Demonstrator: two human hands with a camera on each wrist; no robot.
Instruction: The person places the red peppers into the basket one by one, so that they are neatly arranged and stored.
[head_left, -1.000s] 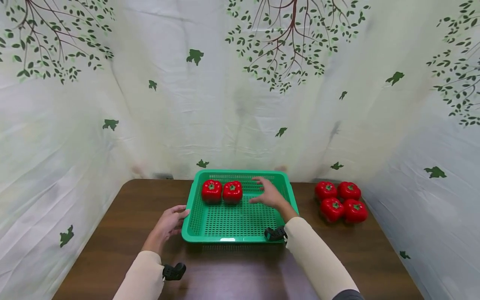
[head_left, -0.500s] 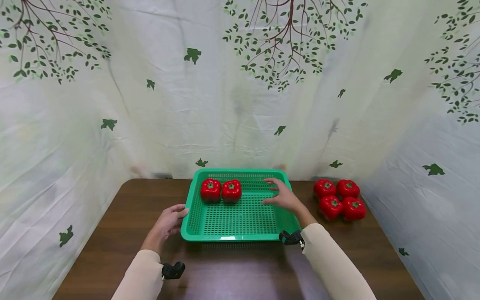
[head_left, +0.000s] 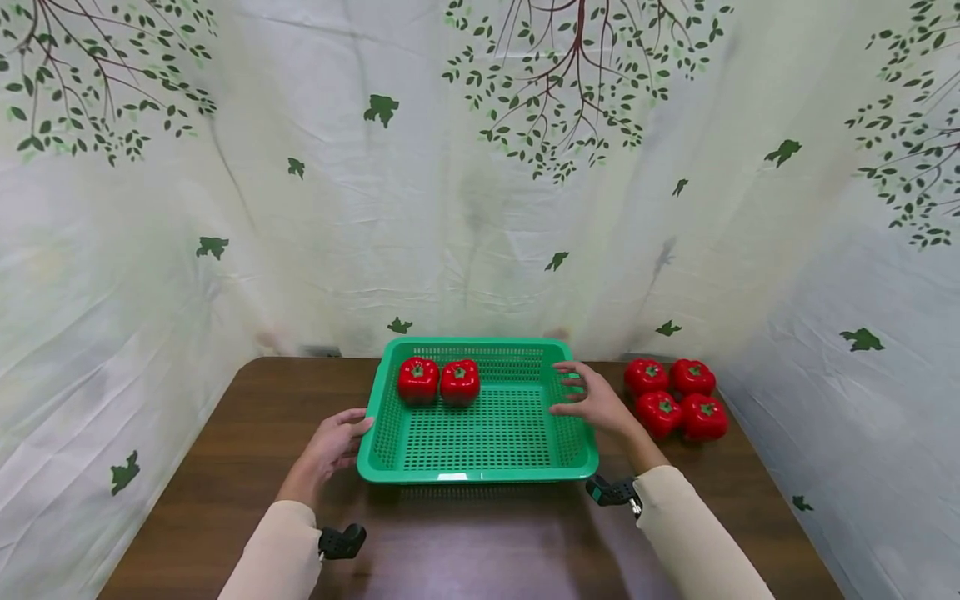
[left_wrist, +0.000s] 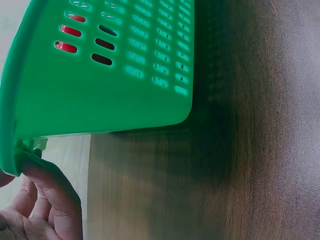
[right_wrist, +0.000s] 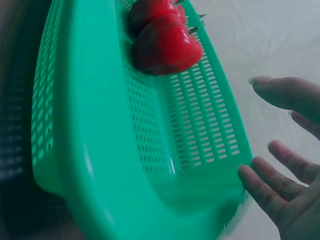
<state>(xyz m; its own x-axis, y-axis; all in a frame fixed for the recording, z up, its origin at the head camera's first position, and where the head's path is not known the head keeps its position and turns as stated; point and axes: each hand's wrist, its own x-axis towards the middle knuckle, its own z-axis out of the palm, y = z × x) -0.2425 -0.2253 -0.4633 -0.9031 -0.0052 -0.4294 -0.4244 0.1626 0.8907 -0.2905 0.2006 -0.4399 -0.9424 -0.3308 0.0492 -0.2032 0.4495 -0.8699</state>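
A green plastic basket (head_left: 480, 477) with slotted walls stands in the middle of the table. Two glossy red bell peppers sit side by side in its back left part, a left pepper (head_left: 417, 382) and a right pepper (head_left: 460, 383). At the basket's left rim, my left hand (head_left: 328, 450) pinches the edge; in the left wrist view its fingers (left_wrist: 57, 195) hook beneath the rim. My right hand (head_left: 600, 406) hovers at the right rim, fingers spread and holding nothing. The right wrist view has its fingertips (right_wrist: 245, 170) overlapping the basket's corner.
Several more red bell peppers cluster on the table's right side, among them a front one (head_left: 703, 417). The brown wooden table (head_left: 480, 550) reaches a pale cloth backdrop (head_left: 480, 217) with leaf prints behind and at the sides.
My right hand has moved right, from over the basket's inside to its right rim, fingers still spread. The left hand stays at the left rim; the peppers keep their places.
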